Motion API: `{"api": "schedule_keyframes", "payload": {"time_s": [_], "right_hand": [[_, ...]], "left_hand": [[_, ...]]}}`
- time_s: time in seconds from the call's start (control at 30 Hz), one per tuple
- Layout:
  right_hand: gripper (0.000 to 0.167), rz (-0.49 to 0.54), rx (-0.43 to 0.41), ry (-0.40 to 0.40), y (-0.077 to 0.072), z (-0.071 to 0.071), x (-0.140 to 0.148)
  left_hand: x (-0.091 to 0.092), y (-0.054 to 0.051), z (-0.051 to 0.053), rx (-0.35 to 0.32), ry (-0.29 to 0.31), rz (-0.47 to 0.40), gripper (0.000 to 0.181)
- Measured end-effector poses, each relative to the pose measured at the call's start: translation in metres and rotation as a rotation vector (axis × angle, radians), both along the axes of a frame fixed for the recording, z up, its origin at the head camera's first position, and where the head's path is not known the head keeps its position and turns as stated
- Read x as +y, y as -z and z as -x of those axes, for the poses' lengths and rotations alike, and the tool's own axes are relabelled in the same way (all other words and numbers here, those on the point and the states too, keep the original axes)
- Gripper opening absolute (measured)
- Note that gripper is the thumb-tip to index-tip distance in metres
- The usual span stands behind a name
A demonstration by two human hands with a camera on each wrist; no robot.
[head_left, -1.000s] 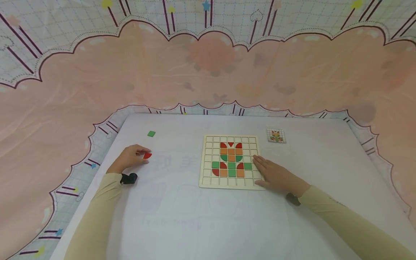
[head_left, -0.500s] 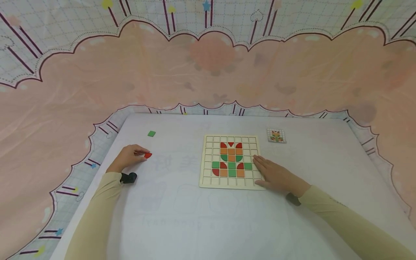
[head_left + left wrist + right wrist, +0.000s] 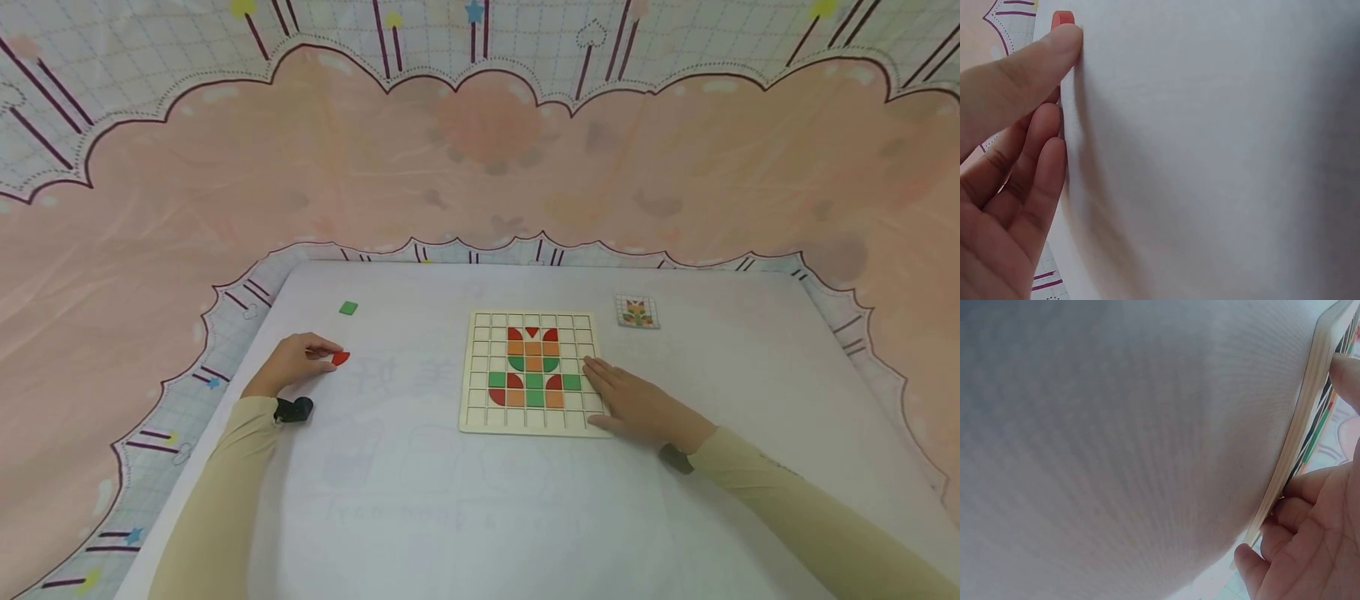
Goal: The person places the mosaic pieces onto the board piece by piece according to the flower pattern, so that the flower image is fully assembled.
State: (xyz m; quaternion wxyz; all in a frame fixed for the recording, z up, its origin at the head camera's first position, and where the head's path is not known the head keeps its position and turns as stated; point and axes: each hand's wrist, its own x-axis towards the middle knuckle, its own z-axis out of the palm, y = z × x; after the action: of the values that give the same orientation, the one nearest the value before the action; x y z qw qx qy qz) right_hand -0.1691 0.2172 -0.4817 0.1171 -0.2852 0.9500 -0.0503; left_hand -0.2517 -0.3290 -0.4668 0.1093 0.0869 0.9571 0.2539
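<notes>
On the left of the white table my left hand (image 3: 291,363) pinches a small red quarter-circle tile (image 3: 341,358) between thumb and fingers. The left wrist view shows only the end of that red tile (image 3: 1063,17) beyond the thumb tip. A square wooden grid board (image 3: 474,421) lies at the middle, with red, orange and green tiles forming a flower-like pattern in its cells. My right hand (image 3: 647,410) rests on the board's right edge, fingers mostly extended. From the right wrist, the board's side (image 3: 1291,440) appears beside the thumb and fingers.
A loose green square tile (image 3: 348,308) lies beyond my left hand. Behind the board to the right is a small pattern card (image 3: 637,312) with a similar flower picture. A patterned cloth (image 3: 480,175) hangs behind the table's far edge.
My left thumb and fingers, spread around the red tile a second ago, have come together on it. The right hand and the board stay in place.
</notes>
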Motion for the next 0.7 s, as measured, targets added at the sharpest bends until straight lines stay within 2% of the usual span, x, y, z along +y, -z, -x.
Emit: {"api": "schedule_keyframes", "payload": {"time_s": [0.3,0.7], "right_hand": [[0.081,0.008,0.002,-0.005,-0.004,-0.002,0.0],[0.082,0.008,-0.02,0.008,-0.007,-0.003,-0.002]], "left_hand": [[0.009,0.001,-0.001,0.014,-0.019,-0.012,0.032],[0.052,-0.004,0.005,0.057,0.038,-0.077,0.036]]}}
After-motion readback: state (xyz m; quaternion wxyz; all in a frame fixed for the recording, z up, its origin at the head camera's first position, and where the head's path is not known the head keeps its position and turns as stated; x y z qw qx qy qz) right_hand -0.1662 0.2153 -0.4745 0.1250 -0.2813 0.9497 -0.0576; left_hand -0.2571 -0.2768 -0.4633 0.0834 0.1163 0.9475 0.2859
